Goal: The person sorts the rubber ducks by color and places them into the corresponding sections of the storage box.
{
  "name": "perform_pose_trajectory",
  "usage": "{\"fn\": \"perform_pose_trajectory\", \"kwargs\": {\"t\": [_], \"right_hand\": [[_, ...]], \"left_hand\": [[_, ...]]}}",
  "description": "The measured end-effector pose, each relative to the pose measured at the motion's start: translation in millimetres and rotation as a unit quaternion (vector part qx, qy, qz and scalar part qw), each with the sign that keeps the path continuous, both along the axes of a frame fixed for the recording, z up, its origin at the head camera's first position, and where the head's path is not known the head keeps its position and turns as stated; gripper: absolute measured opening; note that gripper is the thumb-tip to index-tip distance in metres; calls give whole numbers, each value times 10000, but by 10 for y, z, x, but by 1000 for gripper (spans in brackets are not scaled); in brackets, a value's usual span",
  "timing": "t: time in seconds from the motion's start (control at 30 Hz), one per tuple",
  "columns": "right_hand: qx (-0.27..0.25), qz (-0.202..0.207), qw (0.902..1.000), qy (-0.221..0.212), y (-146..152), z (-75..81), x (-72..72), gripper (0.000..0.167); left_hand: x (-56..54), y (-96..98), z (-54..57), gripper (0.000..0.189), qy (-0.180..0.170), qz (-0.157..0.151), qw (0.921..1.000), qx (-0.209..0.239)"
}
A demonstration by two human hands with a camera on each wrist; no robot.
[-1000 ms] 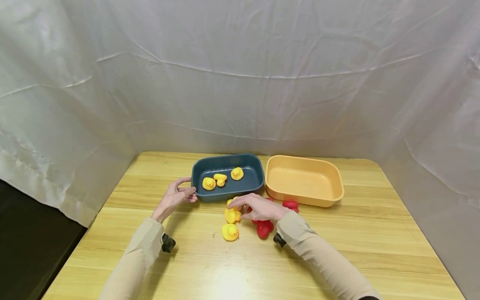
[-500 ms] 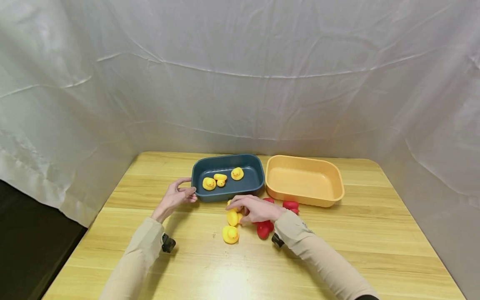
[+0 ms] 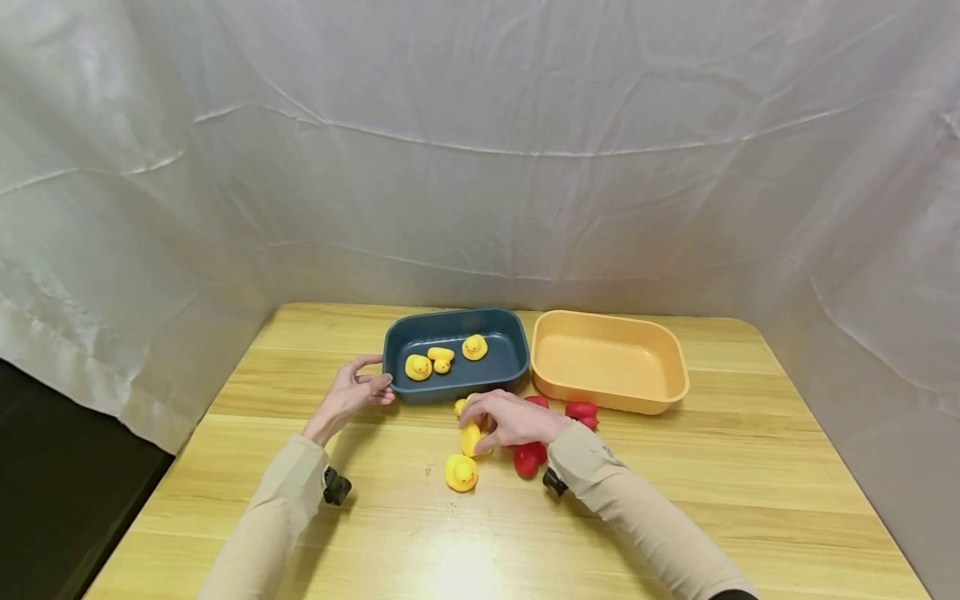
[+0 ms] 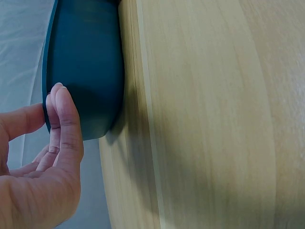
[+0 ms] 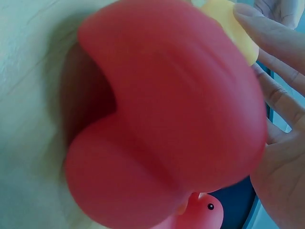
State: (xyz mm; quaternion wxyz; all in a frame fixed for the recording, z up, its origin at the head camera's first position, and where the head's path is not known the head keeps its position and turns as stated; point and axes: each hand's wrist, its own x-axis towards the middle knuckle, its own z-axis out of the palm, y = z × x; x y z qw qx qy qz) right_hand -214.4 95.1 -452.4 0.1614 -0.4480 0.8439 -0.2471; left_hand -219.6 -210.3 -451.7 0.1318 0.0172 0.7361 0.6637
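Note:
My left hand (image 3: 348, 396) pinches the left rim of the dark blue bin (image 3: 495, 362), thumb at the rim and fingers along the outer wall (image 4: 90, 62). Inside that bin lie three yellow rubber ducks (image 3: 417, 367). In front of it, my right hand (image 3: 513, 419) holds another yellow rubber duck (image 3: 469, 439) between thumb and fingers; its far side is hidden. One yellow duck (image 3: 461, 472) sits nearer me, and another (image 3: 460, 407) shows just behind the fingers. Close to the right wrist camera, a red rubber duck (image 5: 181, 95) covers much of the view.
An orange bin (image 3: 611, 367) with nothing in it stands right of the blue one. Several red ducks (image 3: 529, 458) lie beneath and around my right hand, one (image 3: 582, 412) just before the orange bin. The wooden table (image 3: 750, 467) ends at a grey curtain (image 3: 525, 208).
My right hand has shifted slightly toward me and now has its thumb and fingers around a yellow duck, which has moved a little right. The nearest duck slid slightly forward. My left hand stays put.

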Motion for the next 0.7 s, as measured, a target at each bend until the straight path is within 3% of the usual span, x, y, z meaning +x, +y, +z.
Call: {"fn": "perform_pose_trajectory", "kwargs": {"t": [0.7], "right_hand": [[419,-189,9989,-3,-11,37,53,43]], "left_hand": [[-8,-5,-22,60,4,18,10000,-19]]}}
